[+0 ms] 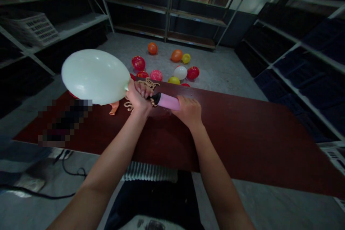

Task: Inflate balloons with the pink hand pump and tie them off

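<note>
A large, pale white balloon [94, 75] is inflated over the left part of the brown table [237, 133]. My left hand [138, 95] is closed around the balloon's neck and the black nozzle end of a pink hand pump [168, 101]. The pump's body reaches right to my right hand [190, 111], whose fingers wrap round its other end. Beyond and beside my left hand lie tan limp balloons [148, 84] in a loose pile. An orange uninflated balloon [114, 108] rests under the white one. The nozzle's tip is hidden by my left hand.
On the floor beyond the table are several inflated balloons, among them a red one [138, 63] and an orange one [176, 55]. Metal shelves [194, 16] line the back and sides. A black cable [54, 197] runs across the floor at left. A blurred dark item [67, 120] lies on the table.
</note>
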Demonstrator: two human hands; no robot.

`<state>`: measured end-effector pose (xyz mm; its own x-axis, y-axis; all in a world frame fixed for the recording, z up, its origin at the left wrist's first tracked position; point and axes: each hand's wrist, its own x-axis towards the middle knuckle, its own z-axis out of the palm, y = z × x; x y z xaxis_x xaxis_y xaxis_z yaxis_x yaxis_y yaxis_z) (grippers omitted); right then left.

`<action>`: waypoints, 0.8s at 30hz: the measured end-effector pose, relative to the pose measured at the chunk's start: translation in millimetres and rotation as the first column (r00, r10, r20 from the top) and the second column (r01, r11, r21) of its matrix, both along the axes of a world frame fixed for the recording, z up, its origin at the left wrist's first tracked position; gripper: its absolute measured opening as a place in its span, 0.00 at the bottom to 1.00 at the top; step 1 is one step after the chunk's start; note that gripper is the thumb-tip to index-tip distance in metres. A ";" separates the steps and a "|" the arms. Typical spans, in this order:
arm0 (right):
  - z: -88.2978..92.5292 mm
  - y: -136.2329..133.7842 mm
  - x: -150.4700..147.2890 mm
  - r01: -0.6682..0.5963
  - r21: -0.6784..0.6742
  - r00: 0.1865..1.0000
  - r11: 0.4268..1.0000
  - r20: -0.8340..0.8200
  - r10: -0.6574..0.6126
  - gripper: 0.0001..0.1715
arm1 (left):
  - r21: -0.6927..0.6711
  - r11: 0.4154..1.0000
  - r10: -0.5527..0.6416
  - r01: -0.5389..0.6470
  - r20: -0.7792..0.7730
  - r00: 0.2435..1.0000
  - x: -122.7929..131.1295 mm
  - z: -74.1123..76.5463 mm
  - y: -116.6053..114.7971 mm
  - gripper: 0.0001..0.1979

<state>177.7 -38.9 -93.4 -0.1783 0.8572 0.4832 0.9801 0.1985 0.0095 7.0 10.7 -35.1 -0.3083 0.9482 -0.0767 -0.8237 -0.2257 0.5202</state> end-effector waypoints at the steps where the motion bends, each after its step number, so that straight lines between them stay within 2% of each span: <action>1: -0.4 1.0 -0.4 0.005 0.025 1.000 1.000 -0.001 -0.005 0.20 | 0.013 1.000 0.006 -0.006 0.008 1.000 -1.0 1.3 0.1 0.30; 7: 1.9 3.8 6.4 0.081 0.084 0.994 0.993 0.070 -0.087 0.18 | 0.055 0.997 0.057 -0.058 0.028 0.998 -11.1 4.0 4.1 0.26; 11: 2.9 2.4 28.7 0.137 0.105 0.986 0.985 0.085 -0.147 0.18 | 0.076 0.993 0.085 -0.087 0.036 0.996 -23.2 5.4 8.9 0.26; 16: 2.8 -1.3 56.6 0.223 0.128 0.971 0.966 0.059 -0.232 0.17 | 0.068 0.990 0.114 -0.120 0.088 0.990 -31.1 14.5 4.4 0.24; 20: 3.2 -2.8 62.3 0.207 0.121 0.977 0.971 0.022 -0.212 0.17 | 0.086 0.989 0.121 -0.124 0.041 0.992 -33.9 19.4 -2.2 0.25; 24: 6.9 -4.0 59.8 0.189 0.075 0.982 0.979 -0.002 -0.189 0.16 | 0.121 0.984 0.133 -0.130 -0.014 0.991 -34.8 16.6 -3.5 0.26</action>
